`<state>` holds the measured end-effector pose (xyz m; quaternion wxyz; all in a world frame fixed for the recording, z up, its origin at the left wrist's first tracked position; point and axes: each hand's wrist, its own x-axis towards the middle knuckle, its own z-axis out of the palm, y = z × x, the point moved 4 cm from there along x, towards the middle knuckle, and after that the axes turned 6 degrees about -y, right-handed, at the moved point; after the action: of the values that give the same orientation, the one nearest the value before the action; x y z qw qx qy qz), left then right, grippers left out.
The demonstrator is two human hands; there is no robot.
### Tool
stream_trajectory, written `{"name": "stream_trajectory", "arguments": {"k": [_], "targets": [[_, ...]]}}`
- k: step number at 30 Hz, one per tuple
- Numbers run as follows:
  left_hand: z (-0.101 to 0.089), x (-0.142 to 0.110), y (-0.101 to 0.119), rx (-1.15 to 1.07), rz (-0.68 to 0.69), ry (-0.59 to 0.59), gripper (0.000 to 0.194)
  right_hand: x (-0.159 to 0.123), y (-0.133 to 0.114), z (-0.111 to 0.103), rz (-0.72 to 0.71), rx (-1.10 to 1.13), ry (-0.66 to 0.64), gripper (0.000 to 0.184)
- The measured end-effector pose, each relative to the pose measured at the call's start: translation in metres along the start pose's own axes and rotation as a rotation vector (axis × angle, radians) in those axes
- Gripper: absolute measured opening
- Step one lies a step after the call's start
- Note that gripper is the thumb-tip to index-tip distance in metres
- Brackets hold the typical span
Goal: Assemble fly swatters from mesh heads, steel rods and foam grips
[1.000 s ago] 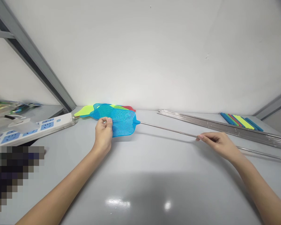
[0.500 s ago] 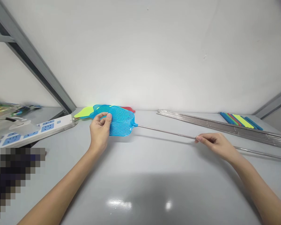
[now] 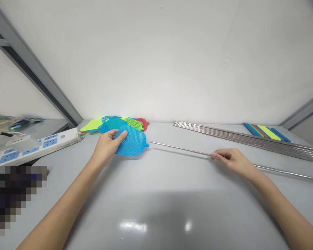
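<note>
A blue mesh fly swatter head [image 3: 134, 140] is pinched at its left edge by my left hand [image 3: 108, 143], its short neck pointing right. My right hand [image 3: 231, 160] grips a thin metal rod [image 3: 181, 149] between thumb and fingers. The rod runs past my wrist to the right edge of the view. Its left tip lies just right of the neck, with a small gap between them. Behind my left hand, more swatter heads overlap on the table: a yellow-green one [image 3: 91, 125], a red one [image 3: 145, 124] and other blue ones.
A bundle of metal rods [image 3: 224, 136] stretches along the back right of the table. Behind it lie coloured handle tubes [image 3: 268, 132]. A white power strip [image 3: 50, 143] is at the left, next to a metal frame post [image 3: 45, 76]. A white wall [image 3: 161, 66] stands behind.
The blue swatter head and the rod tip have come apart; they were joined or touching before. My left hand has shifted slightly down, and the view has moved a little.
</note>
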<state>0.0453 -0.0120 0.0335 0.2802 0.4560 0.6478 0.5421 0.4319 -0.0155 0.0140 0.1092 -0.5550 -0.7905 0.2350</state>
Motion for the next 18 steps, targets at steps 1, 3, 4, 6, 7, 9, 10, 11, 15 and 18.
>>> {"name": "stream_trajectory", "arguments": {"k": [1, 3, 4, 6, 7, 9, 10, 11, 15, 18], "targets": [[-0.003, 0.004, -0.005, 0.123, -0.015, -0.001, 0.031, 0.0, 0.0, -0.001, 0.003, 0.008, 0.004, 0.045], [-0.003, 0.01, -0.015, 0.383, -0.029, -0.099, 0.031, -0.001, -0.001, -0.001, 0.005, 0.018, 0.003, 0.045], [-0.001, 0.011, -0.019, 0.499, -0.02, -0.161, 0.03, -0.001, -0.001, -0.001, 0.006, 0.02, 0.0, 0.044], [0.004, 0.008, -0.021, 0.679, 0.048, -0.225, 0.028, -0.001, -0.003, 0.0, 0.0, 0.025, -0.01, 0.044], [0.007, 0.005, -0.018, 0.74, 0.112, -0.212, 0.027, -0.001, -0.004, 0.001, -0.009, 0.03, -0.015, 0.044], [0.013, -0.005, -0.004, 0.813, 0.3, -0.147, 0.027, 0.0, -0.007, 0.003, -0.034, 0.05, -0.027, 0.045], [0.018, -0.011, 0.006, 0.829, 0.404, -0.124, 0.029, 0.0, -0.009, 0.005, -0.045, 0.063, -0.036, 0.045], [0.026, -0.019, 0.014, 0.832, 0.513, -0.158, 0.032, 0.001, -0.01, 0.007, -0.052, 0.077, -0.046, 0.045], [0.066, -0.052, 0.032, 0.861, 0.749, -0.58, 0.029, 0.004, -0.013, 0.013, -0.064, 0.122, -0.081, 0.045], [0.084, -0.071, 0.028, 0.901, 0.702, -0.81, 0.024, 0.003, -0.019, 0.014, -0.068, 0.156, -0.101, 0.044]]}}
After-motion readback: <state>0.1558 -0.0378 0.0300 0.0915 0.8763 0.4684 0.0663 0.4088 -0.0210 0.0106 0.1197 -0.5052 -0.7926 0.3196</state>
